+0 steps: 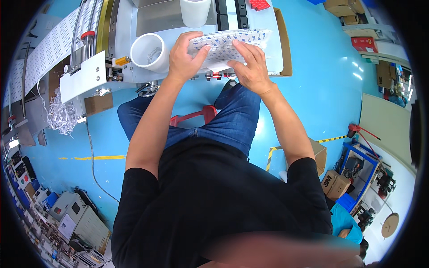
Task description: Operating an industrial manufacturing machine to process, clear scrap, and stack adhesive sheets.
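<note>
At the front of the light work surface [172, 35], I have a stack of thin white sheets with blue printed marks [223, 41], loosely edged and shiny like plastic film. My left hand [185, 58] grips its left end, thumb in front and fingers partly hidden behind. My right hand [252, 64] is at the right end, with its fingers bent over the near face and the thumb at the lower edge. Left of my left hand is a white open cylinder [165, 58], tilted toward me. A second white cylinder [195, 13] stands farther back.
On the left, a machine with a white side plate [82, 76] carries a printed web [53, 49]. Shredded strips [61, 114] hang below it. A red stool [208, 114] is under me. A cardboard box [283, 44] borders the right side, and black bars [222, 18] lie behind the sheets.
</note>
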`<state>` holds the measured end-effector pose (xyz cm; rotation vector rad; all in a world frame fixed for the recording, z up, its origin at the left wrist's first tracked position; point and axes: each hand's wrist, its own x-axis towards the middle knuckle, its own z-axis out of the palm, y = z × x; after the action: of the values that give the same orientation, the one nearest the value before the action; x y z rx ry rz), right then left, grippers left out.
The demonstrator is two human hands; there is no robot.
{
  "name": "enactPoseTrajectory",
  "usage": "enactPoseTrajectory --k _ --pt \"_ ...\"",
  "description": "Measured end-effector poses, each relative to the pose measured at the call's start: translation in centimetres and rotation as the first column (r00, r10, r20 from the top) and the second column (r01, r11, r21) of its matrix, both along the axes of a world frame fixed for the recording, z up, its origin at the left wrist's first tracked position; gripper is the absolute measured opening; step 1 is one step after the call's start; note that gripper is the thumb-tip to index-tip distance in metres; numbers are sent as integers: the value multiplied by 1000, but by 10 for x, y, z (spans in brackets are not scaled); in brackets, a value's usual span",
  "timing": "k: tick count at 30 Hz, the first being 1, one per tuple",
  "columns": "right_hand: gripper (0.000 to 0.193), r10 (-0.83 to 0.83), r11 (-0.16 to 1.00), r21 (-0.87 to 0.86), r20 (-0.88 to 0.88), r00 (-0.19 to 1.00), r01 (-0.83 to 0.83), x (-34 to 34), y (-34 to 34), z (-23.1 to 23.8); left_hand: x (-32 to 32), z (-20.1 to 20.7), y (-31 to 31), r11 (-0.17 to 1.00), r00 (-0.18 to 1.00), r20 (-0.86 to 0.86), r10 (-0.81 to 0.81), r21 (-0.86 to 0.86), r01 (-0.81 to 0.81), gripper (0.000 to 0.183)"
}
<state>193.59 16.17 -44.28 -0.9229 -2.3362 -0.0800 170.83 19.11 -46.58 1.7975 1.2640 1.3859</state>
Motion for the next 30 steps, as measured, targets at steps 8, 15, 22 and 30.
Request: enactPoseTrajectory --k 8,15,22,30 --pt "24 -90 996 24 46 995 89 -1 9 6 -7 14 7 992 995 -47 -89 84 92 24" --pt "14 -99 993 -59 119 988 107 -6 19 30 -17 23 7 982 979 -82 -186 24 188 21" --pt "11 -124 990 -50 165 978 134 -10 25 30 -17 27 5 978 975 -75 -211 -16 210 24" --pt "13 -136 988 -57 141 981 145 -8 20 29 -9 57 22 783 950 113 -291 -542 304 40"
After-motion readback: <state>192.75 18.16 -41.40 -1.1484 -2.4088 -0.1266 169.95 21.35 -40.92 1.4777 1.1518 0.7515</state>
